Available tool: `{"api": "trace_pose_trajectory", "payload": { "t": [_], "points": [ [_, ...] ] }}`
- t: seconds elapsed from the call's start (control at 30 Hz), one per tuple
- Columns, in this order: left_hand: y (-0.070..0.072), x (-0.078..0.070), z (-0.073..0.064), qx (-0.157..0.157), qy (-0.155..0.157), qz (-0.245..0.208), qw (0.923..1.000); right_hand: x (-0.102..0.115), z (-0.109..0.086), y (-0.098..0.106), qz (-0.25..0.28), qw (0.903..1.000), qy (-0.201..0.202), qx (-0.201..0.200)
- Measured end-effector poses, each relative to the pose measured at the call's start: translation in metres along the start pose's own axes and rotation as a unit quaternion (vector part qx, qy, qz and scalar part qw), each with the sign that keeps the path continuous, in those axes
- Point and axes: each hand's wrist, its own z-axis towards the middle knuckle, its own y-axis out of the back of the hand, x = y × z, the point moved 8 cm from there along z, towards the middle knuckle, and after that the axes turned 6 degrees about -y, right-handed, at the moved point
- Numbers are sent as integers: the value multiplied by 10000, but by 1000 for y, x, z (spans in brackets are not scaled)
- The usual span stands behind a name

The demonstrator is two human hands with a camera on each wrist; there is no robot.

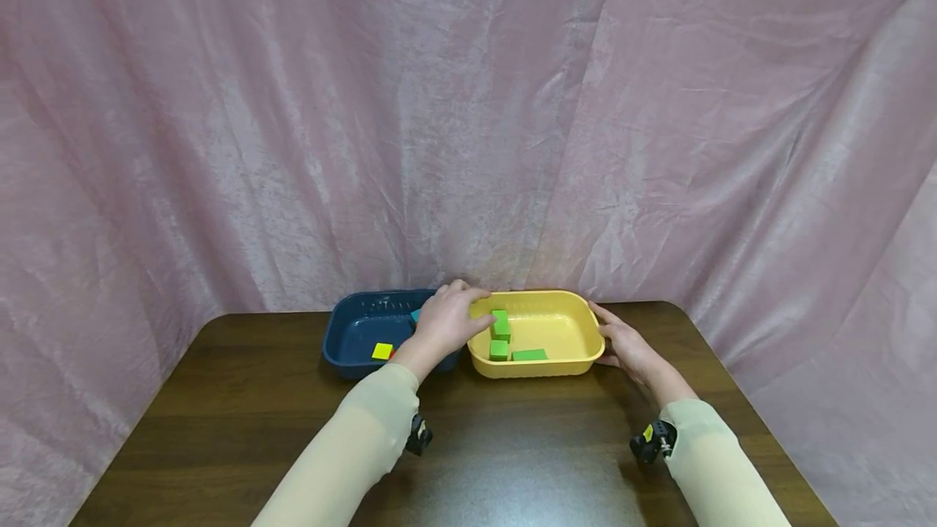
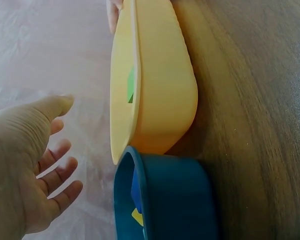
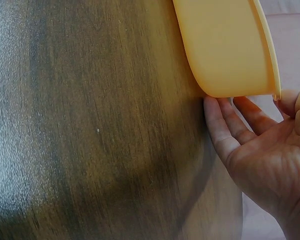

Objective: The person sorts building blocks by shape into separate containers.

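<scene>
A yellow plastic basket (image 1: 556, 368) stands on the table with several green blocks (image 1: 501, 325) in its left part. A dark blue basket (image 1: 351, 360) sits at its left, close against it, as the left wrist view shows. My left hand (image 1: 446, 322) is in the air over where the two baskets meet, fingers loosely bent and apart, holding nothing. At the yellow basket's right end, my right hand (image 3: 270, 155) touches the end wall with extended fingertips, its thumb at the rim. A yellow block (image 1: 382, 350) lies in the blue basket, whose right part my left arm hides.
Both baskets stand near the far edge of the brown wooden table (image 1: 527, 446). A pink curtain (image 1: 468, 120) hangs right behind that edge. A black camera (image 1: 419, 435) is strapped to the left wrist, and another camera (image 1: 653, 441) to the right.
</scene>
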Motion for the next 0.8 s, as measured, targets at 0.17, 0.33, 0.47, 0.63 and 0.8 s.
{"api": "trace_pose_trajectory", "payload": {
  "t": [0.17, 0.33, 0.47, 0.63, 0.8],
  "points": [
    [4, 1, -2, -72, -20, -55, 10000, -1, 0, 0, -8, 10000, 3, -1],
    [11, -2, -5, -177, -122, -162, 9996, 0, 0, 1, -21, 10000, 34, -10],
    [18, -5, -9, -240, -207, -296, 9991, 0, 0, 1, -13, 10000, 26, -34],
    [25, -5, -19, -312, -316, -450, 9980, 0, -1, 1, -74, 10000, 37, -38],
    [31, -1, -28, -441, -359, -487, 9972, 2, -1, 0, -57, 10000, 37, -38]
  ]
}}
